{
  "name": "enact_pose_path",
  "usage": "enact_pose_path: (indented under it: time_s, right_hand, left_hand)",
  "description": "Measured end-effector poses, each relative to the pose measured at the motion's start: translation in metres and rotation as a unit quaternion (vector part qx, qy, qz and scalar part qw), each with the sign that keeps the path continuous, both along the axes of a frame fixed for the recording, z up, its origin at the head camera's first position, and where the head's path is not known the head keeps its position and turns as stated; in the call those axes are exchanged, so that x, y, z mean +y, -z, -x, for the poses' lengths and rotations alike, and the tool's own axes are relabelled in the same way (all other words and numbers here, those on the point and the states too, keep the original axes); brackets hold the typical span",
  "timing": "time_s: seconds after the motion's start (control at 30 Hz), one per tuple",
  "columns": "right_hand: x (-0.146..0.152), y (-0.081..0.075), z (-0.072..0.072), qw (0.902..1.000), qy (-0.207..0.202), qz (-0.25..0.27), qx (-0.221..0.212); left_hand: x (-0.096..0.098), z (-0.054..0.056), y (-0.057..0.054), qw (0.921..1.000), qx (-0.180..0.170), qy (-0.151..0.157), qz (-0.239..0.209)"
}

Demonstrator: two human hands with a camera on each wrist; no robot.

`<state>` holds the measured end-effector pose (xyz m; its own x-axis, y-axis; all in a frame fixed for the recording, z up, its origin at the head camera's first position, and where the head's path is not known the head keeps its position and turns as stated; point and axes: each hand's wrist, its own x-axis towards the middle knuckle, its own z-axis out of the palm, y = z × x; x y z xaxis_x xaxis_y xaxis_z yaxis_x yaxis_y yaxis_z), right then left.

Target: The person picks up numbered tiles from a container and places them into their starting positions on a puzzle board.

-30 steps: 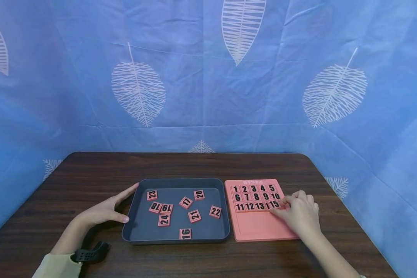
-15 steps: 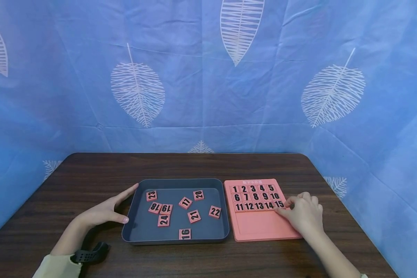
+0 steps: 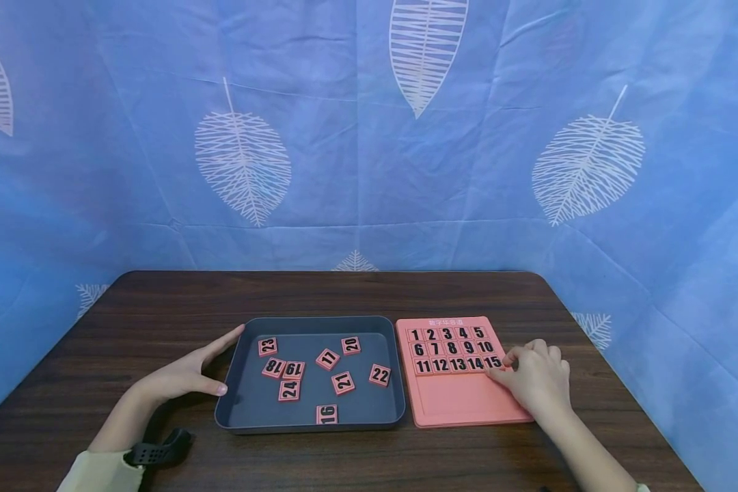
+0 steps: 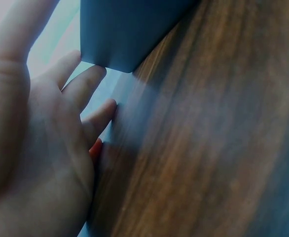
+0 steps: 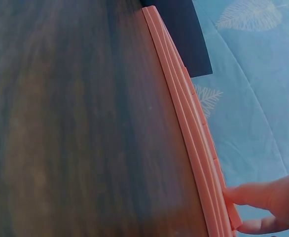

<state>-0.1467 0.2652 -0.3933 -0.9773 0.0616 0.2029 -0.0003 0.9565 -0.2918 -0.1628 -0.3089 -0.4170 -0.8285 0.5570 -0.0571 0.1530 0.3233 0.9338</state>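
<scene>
My left hand (image 3: pixel 181 372) is spread at the left side of a dark grey tray (image 3: pixel 230 410), thumb and forefinger at its rim. The left wrist view shows fingertips against the tray's wall (image 4: pixel 120 34). My right hand (image 3: pixel 538 379) pinches the number 15 tile (image 3: pixel 493 363) at the right end of the third row on a pink number puzzle board (image 3: pixel 455 400). From the right wrist, the tile (image 5: pixel 234 213) stands slightly proud of the board's edge (image 5: pixel 184 118), between thumb and finger. Rows 1 to 5, 6 to 10 and 11 to 14 lie in order.
Several loose number tiles lie in the tray, among them 16 (image 3: pixel 327 414), 22 (image 3: pixel 379 375) and 23 (image 3: pixel 267 346). Tray and board stand side by side on a dark wooden table (image 3: pixel 320 294). A blue leaf-patterned cloth (image 3: pixel 344 150) hangs behind. A black wristband (image 3: pixel 160 447) circles the left wrist.
My right hand has drawn back slightly to the right, uncovering the 14, and the 15 tile has shifted from overlapping it to the end of the row. The left hand keeps its place.
</scene>
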Motion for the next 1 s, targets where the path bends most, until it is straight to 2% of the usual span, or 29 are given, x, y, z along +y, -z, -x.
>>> enact_pose_path:
  time_s: [0.27, 0.67, 0.77, 0.87, 1.0]
  right_hand:
    - [-0.001, 0.0, -0.001, 0.9995, -0.01, -0.017, 0.026]
    - [-0.001, -0.002, 0.0, 0.998, -0.036, -0.047, 0.021]
    - [-0.005, -0.007, 0.0, 0.997, -0.048, -0.045, 0.04]
    - [-0.016, -0.016, 0.0, 0.9942, -0.074, -0.024, 0.074]
    - [-0.039, -0.028, 0.002, 0.9844, -0.134, 0.018, 0.113]
  left_hand:
    - [0.0, 0.0, -0.001, 0.9999, 0.0, -0.007, 0.009]
    - [0.002, -0.002, -0.005, 0.9999, -0.005, -0.008, 0.011]
    - [0.002, -0.002, -0.006, 0.9999, -0.006, -0.008, 0.012]
    - [0.002, -0.002, -0.006, 0.9999, -0.007, -0.008, 0.011]
    - [0.002, -0.002, -0.005, 0.9999, -0.008, -0.008, 0.009]
